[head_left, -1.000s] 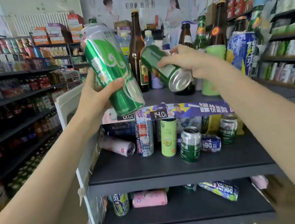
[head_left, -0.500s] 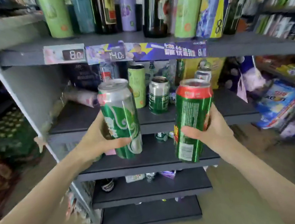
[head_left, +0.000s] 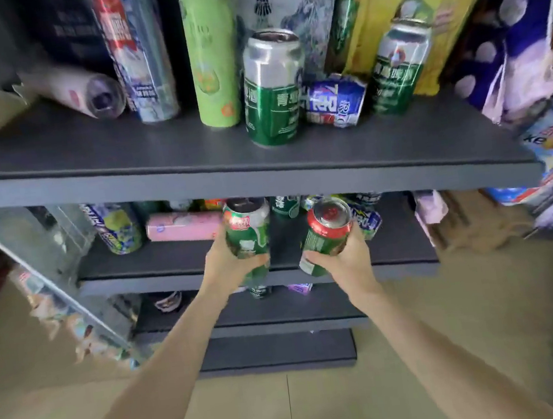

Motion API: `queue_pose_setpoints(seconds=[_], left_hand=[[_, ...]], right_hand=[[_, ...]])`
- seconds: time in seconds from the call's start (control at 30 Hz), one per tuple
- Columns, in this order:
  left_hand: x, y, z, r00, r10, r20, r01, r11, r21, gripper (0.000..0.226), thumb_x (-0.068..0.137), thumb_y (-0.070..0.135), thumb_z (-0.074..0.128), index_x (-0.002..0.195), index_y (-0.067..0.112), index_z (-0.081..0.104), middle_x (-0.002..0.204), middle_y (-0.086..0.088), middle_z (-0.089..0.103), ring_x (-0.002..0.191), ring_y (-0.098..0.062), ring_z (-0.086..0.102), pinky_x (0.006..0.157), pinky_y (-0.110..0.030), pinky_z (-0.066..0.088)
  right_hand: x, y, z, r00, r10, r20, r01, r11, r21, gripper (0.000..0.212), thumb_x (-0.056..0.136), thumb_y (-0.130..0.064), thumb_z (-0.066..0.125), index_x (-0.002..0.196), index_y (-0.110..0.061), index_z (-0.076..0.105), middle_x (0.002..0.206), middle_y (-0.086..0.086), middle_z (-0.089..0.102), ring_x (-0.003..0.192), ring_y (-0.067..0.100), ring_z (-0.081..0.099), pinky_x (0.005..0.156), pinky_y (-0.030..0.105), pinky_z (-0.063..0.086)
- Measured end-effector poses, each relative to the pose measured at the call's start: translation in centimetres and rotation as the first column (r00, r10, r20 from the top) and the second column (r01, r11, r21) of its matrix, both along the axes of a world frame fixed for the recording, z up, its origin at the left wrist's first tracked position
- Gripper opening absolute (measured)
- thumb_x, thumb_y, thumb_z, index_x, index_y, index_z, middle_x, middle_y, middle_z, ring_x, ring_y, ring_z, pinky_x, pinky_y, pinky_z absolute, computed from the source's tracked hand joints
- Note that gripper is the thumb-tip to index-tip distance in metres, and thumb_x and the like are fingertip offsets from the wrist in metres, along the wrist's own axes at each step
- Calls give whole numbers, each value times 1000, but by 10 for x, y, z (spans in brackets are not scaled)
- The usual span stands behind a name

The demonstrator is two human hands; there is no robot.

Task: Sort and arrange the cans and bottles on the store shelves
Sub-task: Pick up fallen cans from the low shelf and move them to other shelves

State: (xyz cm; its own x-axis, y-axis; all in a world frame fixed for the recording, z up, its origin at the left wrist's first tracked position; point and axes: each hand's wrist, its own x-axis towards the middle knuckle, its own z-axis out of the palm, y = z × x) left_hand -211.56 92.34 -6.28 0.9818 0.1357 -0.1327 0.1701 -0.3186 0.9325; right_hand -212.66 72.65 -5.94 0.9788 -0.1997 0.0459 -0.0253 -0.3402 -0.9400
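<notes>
On the upper shelf (head_left: 195, 170), across the top of the frame, a toppled can (head_left: 82, 93) lies at the left, upright cans to its right, and a crushed can (head_left: 335, 101) between two of them. Mid-frame, the left hand (head_left: 226, 266) and right hand (head_left: 346, 260) each hold a can before the lower shelf (head_left: 156, 257), where a lying can (head_left: 184, 226) rests behind the left-hand can (head_left: 248, 233).

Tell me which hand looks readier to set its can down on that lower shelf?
Probably the left hand: its green can is upright over a bare patch of the lower shelf. The right hand holds its red-topped can tilted.
</notes>
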Motion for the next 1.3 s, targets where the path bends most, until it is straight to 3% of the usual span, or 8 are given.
queue_pose_setpoints(seconds=[0.53, 0.6, 0.67, 0.8, 0.93, 1.1, 1.23, 1.3], left_hand=[[77, -32, -27, 980, 190, 60, -195, 977, 86, 72, 65, 15, 82, 123, 9, 39, 119, -10, 56, 112, -30, 50, 95, -42, 42], [72, -33, -29, 981, 188, 52, -192, 978, 82, 82, 67, 17, 81, 133, 9, 34, 128, -11, 50, 119, -30, 46, 100, -43, 39], [58, -33, -31, 979, 200, 27, -202, 977, 69, 90, 71, 21, 79, 143, 13, 24, 141, -9, 39, 128, -28, 39, 107, -42, 34], [15, -33, -34, 986, 162, -28, -157, 978, 140, 81, 81, 21, 71, 144, 13, 22, 144, -9, 36, 128, -28, 38, 103, -39, 36], [-18, -41, -27, 998, 56, 11, -57, 975, 213, 64, 87, 16, 62, 141, 13, 28, 138, -9, 39, 120, -24, 45, 91, -33, 39], [-13, -77, -19, 969, -245, -6, 240, 941, 240, 59, 90, 13, 55, 140, 31, 30, 137, -8, 34, 68, 4, 41, 73, -20, 38], [-9, -99, -22, 947, -315, -58, 320, 927, 196, 65, 90, 10, 52, 142, 38, 26, 145, -4, 26, 95, -20, 53, 74, -19, 36], [-10, -102, -21, 949, -301, -92, 314, 930, 193, 69, 89, 9, 50, 146, 35, 20, 146, -5, 25, 90, -15, 52, 69, -16, 37]], right_hand=[[49, -13, -38, 993, 108, 57, -91, 966, -243, 79, 70, -21, 80, 134, -7, 36, 130, 10, 45, 120, 19, 46, 106, 29, 35], [39, -37, -38, 985, 47, 164, 21, 919, -394, 73, 76, -17, 76, 137, -6, 36, 135, 11, 43, 124, 22, 42, 104, 23, 31], [43, -59, -38, 977, 4, 213, 112, 841, -529, 74, 79, -18, 73, 140, -6, 34, 144, 13, 36, 129, 28, 36, 106, 34, 31], [65, -82, -49, 1000, -25, 13, 27, 737, -676, 78, 79, -24, 73, 142, -5, 30, 145, 16, 35, 134, 32, 31, 110, 42, 28], [67, -94, -45, 998, 68, -9, -52, 658, -752, 68, 77, -17, 75, 131, -1, 38, 129, 17, 40, 116, 33, 44, 97, 38, 36], [37, -109, -47, 996, 82, -29, -80, 737, -671, 71, 67, -8, 76, 126, 2, 37, 122, 20, 33, 104, 34, 49, 92, 39, 45], [8, -122, -51, 996, 56, -71, -87, 808, -582, 83, 67, -9, 79, 135, -3, 32, 124, 17, 32, 108, 32, 47, 96, 41, 43], [0, -120, -48, 993, 22, -112, -78, 851, -520, 81, 69, -11, 80, 135, -5, 34, 124, 14, 36, 107, 28, 50, 90, 31, 44]])
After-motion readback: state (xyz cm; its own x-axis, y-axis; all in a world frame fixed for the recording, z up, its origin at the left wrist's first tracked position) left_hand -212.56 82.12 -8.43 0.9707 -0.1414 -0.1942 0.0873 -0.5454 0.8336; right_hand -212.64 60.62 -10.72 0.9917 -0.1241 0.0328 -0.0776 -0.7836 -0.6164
